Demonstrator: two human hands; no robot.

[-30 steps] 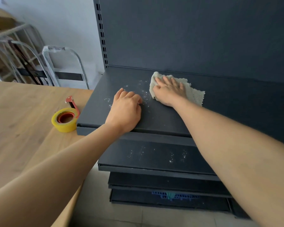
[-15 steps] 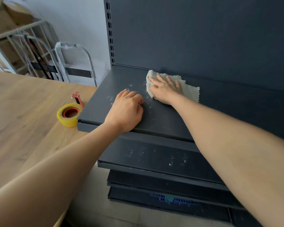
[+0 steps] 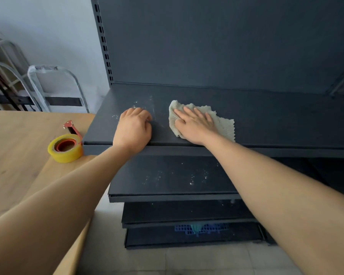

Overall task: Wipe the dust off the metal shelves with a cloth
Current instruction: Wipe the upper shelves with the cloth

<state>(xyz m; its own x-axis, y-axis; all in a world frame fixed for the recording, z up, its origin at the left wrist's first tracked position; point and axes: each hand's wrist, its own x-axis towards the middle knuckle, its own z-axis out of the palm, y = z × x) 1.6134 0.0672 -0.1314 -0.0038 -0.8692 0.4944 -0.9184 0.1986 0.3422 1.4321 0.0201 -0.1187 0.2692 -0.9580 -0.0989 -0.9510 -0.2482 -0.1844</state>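
Your right hand [image 3: 195, 127] lies flat on the cloth [image 3: 224, 126], its fingers [image 3: 190, 113] straight and slightly spread, pressing it onto the top shelf [image 3: 276, 118] near the front edge. Your left hand [image 3: 133, 130] rests on the shelf beside it, fingers curled under, holding nothing. Dust [image 3: 135, 106] speckles the shelf just beyond it.

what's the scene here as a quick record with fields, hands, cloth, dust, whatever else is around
left hand: fingers curled, rests on top shelf near its front edge, holds nothing
right hand: flat on the cloth, fingers straight, pressing it to the top shelf
cloth: pale, crumpled, right of the left hand
dust: white specks on top shelf beyond left hand; more on second shelf
nearby: yellow tape roll on wooden table, left of the shelves
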